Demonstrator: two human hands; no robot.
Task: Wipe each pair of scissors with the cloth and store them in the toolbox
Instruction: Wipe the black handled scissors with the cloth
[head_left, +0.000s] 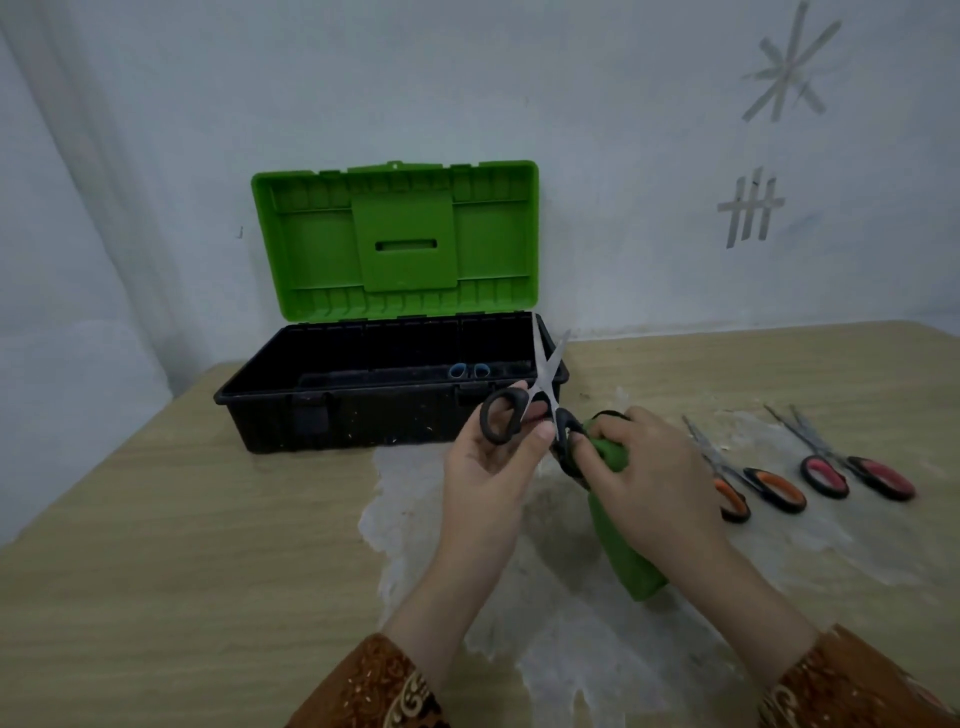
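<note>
My left hand (488, 457) grips one black handle loop of the black-handled scissors (540, 384), whose blades stand spread open and point up in front of the toolbox. My right hand (649, 467) holds the green cloth (623, 551) bunched around the scissors' other handle; the cloth hangs down toward the table. The black toolbox (332, 410) stands with its green lid (395, 239) raised, and blue-handled scissors (469, 371) lie inside it. Orange-handled scissors (748, 483) and red-handled scissors (852, 470) lie on the table to the right.
The wooden table (182, 545) has a worn whitish patch under my hands. A pale wall with tape marks (753, 208) rises right behind the toolbox. The table's left edge runs close to the toolbox's left end.
</note>
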